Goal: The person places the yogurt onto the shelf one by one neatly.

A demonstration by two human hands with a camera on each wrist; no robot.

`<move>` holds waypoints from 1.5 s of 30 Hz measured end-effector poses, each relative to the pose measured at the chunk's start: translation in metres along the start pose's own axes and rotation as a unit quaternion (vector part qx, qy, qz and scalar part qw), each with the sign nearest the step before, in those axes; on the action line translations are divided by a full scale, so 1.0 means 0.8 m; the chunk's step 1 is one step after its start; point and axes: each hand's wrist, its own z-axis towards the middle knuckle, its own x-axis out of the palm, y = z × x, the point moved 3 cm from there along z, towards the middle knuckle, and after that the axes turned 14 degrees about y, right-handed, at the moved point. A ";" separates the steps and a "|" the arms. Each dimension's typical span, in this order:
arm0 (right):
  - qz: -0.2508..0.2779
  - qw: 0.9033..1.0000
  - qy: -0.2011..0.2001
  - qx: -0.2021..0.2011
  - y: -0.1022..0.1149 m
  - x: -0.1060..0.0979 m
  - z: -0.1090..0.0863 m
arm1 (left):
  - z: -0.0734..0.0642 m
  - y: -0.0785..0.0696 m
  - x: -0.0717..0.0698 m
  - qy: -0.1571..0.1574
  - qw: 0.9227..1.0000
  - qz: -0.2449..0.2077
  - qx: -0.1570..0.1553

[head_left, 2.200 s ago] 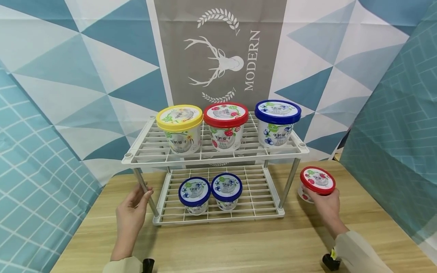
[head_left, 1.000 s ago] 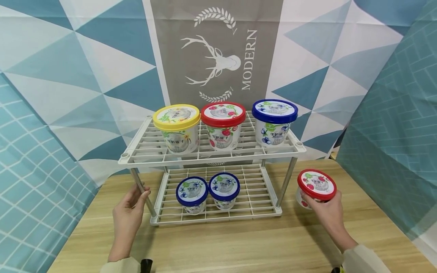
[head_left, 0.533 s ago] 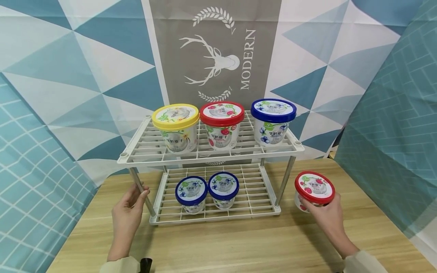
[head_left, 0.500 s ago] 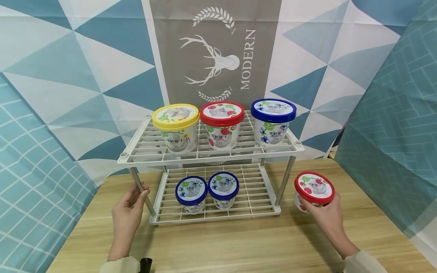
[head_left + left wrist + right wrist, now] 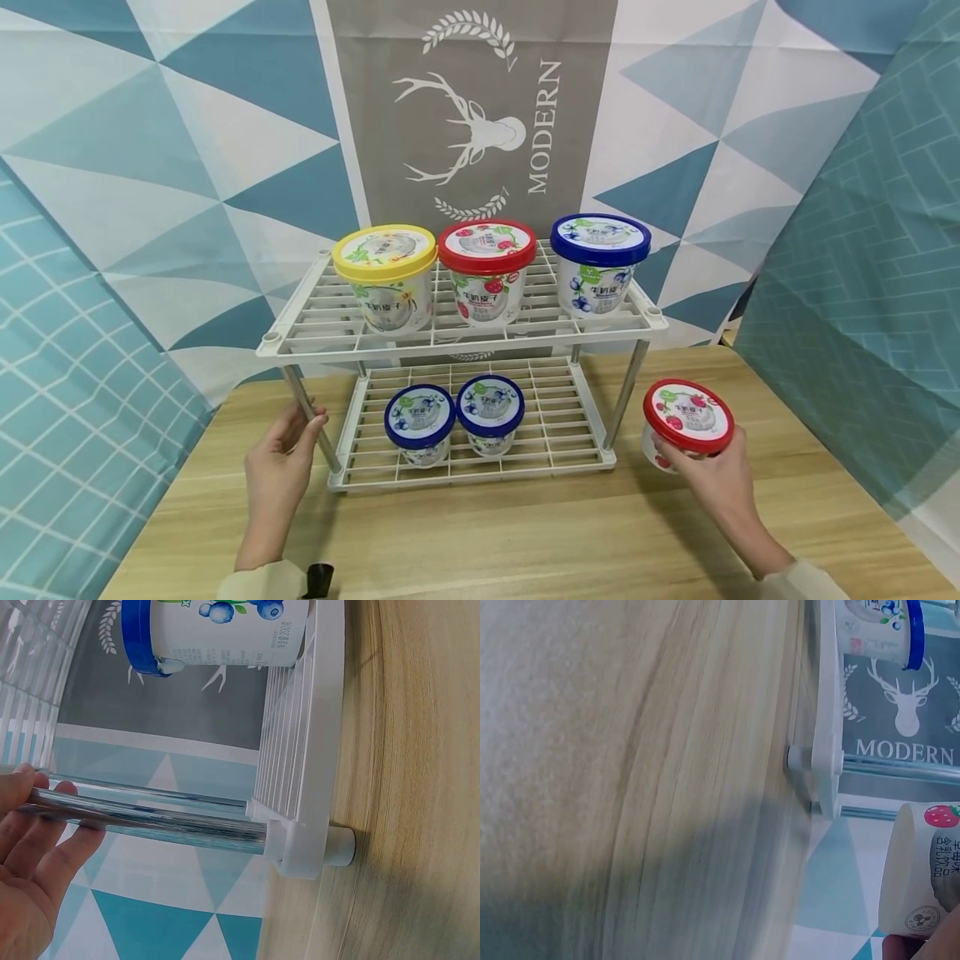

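Observation:
My left hand [image 5: 279, 483] holds the front left metal post [image 5: 165, 823] of a white two-tier rack [image 5: 465, 348], thumb and fingers around it. At the right, my right hand [image 5: 716, 479] grips a red-lidded strawberry yogurt tub [image 5: 688, 417] by its side. The tub stays upright, and its bare white base shows above the table in the right wrist view. Two smaller blue-lidded blueberry tubs, a left one [image 5: 420, 421] and a right one [image 5: 491, 408], stand side by side on the lower tier. Most of the right hand is out of its wrist view.
Three larger tubs stand on the upper tier: a yellow-lidded one [image 5: 386, 275], a red-lidded one [image 5: 486, 271] and a blue-lidded one [image 5: 598, 262]. The rack stands on a wooden table [image 5: 480, 542] against a patterned backdrop [image 5: 247, 92].
My right hand has brought the red-lidded tub a little toward me. The left hand keeps its hold on the post. The whole head view has shifted slightly.

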 end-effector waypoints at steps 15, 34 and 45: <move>-0.013 0.999 -0.005 -0.044 0.011 0.011 -0.020 | 0.000 0.001 0.001 0.001 1.000 -0.010 0.001; -0.012 0.998 -0.013 -0.062 0.022 0.021 -0.036 | 0.000 -0.001 0.001 -0.003 1.000 -0.010 0.012; -0.043 0.996 0.005 -0.077 0.029 0.029 -0.049 | 0.000 -0.002 0.001 -0.006 1.000 -0.008 0.009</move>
